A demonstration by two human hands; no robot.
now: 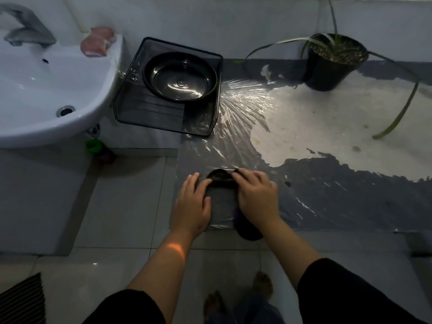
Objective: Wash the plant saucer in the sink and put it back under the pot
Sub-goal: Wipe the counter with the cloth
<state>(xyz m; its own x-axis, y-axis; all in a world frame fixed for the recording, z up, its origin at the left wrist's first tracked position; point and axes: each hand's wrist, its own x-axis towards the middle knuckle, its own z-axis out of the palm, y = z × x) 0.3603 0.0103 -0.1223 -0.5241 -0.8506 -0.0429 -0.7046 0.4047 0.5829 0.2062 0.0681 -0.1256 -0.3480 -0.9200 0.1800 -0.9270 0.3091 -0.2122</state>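
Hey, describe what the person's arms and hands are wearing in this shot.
Both arms wear black sleeves pushed up, forearms bare. The left hand and right hand are bare: no gloves, and no rings, watch or bracelets can be seen.

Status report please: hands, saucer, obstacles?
Left hand and right hand grip dark cloth. Saucer in mesh tray, apart from pot. Nothing blocking.

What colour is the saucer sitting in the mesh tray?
Glossy black, the saucer shows clearly in the head view, resting in the black mesh tray.
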